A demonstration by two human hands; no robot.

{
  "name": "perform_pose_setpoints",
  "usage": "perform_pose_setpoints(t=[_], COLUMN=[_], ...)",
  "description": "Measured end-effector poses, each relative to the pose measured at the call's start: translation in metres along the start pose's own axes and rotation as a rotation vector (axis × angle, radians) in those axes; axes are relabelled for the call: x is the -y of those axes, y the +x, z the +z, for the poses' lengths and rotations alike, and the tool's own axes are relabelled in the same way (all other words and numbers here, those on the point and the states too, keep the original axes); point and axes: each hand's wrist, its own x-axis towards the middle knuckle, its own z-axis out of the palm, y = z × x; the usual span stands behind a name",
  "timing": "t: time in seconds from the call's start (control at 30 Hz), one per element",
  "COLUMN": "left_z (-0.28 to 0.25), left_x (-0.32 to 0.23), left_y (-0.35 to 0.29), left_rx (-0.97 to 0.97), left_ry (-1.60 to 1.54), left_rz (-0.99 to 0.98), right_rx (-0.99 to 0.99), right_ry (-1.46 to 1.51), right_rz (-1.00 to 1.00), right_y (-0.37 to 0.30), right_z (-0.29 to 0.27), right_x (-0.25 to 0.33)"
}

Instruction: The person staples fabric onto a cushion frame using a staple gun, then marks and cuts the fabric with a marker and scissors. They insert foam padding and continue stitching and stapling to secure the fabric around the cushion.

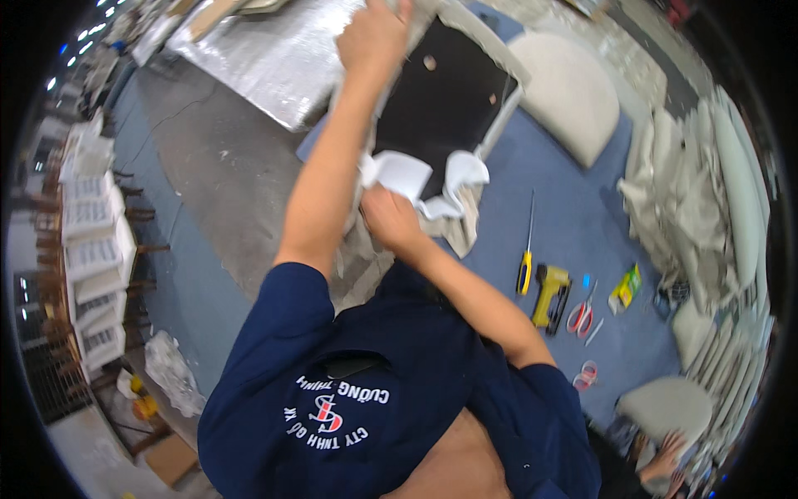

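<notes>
A padded chair panel lies before me with its black backing up and beige fabric round its edges. White padding curls out at its near end, above a loose beige fabric flap. My left hand is at the panel's far left edge, fingers curled and thumb out; what it grips is hidden. At the near left corner, my right hand is closed on the fabric edge, just below the white padding.
Right of the panel lie a yellow-handled screwdriver, a staple gun and red-handled scissors. A beige cushion sits beyond them. Fabric covers are heaped at right. Chairs line the left. Another person's hand touches a cushion at lower right.
</notes>
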Motion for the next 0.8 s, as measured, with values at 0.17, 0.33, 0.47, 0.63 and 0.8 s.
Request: perform_pose_setpoints(t=[0.17, 0.33, 0.47, 0.63, 0.8], left_z=[0.032, 0.066, 0.072, 0.058, 0.065], left_x=[-0.018, 0.053, 0.118, 0.115, 0.178], left_y=[0.025, 0.058, 0.055, 0.026, 0.012], left_rx=[-0.023, -0.087, -0.078, 0.166, 0.192], left_ry=[0.066, 0.202, 0.309, 0.072, 0.012], left_rz=[0.210, 0.345, 0.351, -0.069, -0.122], right_rx=[0.052, 0.045, 0.057, 0.066, 0.064], right_ry=[-0.120, -0.015, 0.039, 0.330, 0.947], right_rz=[0.067, -0.042, -0.100, 0.086, -0.015], right_y=[0.016, -0.048, -0.057, -0.070, -0.088], right_z=[-0.008, -0.059, -0.068, -0.088, -0.140], right_x=[-0.010, -0.030, -0.027, -0.011, 0.064])
